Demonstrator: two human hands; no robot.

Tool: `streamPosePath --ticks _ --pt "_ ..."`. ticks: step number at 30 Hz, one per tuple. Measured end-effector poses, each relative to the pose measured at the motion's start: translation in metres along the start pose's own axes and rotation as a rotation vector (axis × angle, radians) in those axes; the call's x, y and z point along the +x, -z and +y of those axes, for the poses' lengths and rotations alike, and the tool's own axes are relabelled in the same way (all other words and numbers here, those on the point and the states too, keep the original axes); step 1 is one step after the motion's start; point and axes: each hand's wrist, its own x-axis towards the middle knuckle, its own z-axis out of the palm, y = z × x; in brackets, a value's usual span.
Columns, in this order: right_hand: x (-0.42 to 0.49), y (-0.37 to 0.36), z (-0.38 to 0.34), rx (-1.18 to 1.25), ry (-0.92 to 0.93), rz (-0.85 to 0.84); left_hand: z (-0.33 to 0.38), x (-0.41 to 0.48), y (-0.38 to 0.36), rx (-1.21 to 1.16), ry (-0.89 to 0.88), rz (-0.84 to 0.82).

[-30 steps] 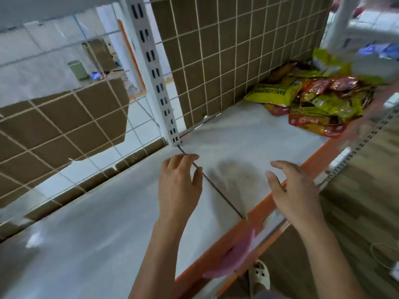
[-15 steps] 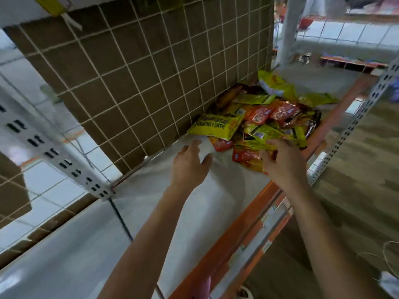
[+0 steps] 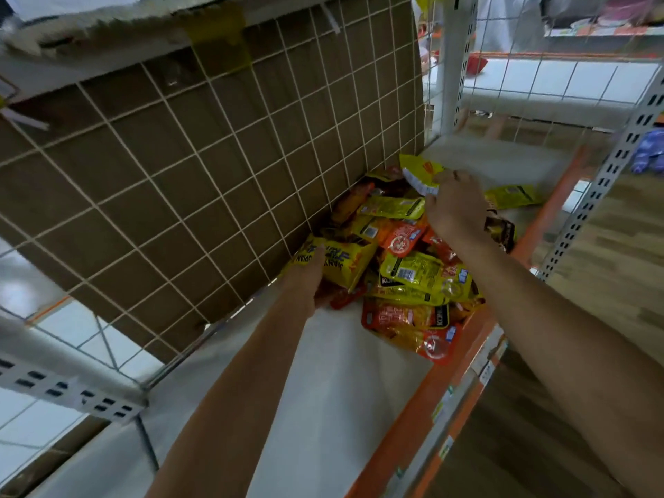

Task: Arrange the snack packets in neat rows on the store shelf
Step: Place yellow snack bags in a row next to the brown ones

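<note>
- The right hand [image 3: 454, 206] pinches a yellow packet [image 3: 418, 170] by its edge, raised over the far end of the pile [image 3: 409, 282]
- The left hand [image 3: 307, 282] lies at the near edge of a big yellow packet [image 3: 337, 262] beside the wire back [image 3: 215, 174]; I cannot tell whether it grips
- The packets lie jumbled on the shelf [image 3: 341, 372] with no rows formed, so the arranging looks barely begun

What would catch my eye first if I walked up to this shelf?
A jumbled pile of yellow and orange-red snack packets sits against the wire grid at the back of the white shelf. At its far end the right hand pinches a yellow packet, and at the pile's near-left edge the left hand grips a larger yellow bag.
</note>
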Motion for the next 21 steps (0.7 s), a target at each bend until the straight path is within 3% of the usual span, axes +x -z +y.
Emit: streamPosePath --ticks 4,8,16,21 --pt "0.02 -0.014 0.007 -0.022 -0.147 -0.069 0.005 0.012 -0.007 -0.014 -0.025 0.062" --pt "0.029 -0.022 0.018 0.102 -0.354 -0.215 0.003 0.012 -0.01 -0.115 -0.072 0.076" --pt "0.028 -0.022 0.031 0.141 -0.206 0.014 -0.011 -0.002 -0.009 -0.377 -0.152 0.044" --pt "0.008 0.002 -0.005 0.237 0.048 0.213 -0.017 -0.013 -0.004 -0.491 -0.201 0.018"
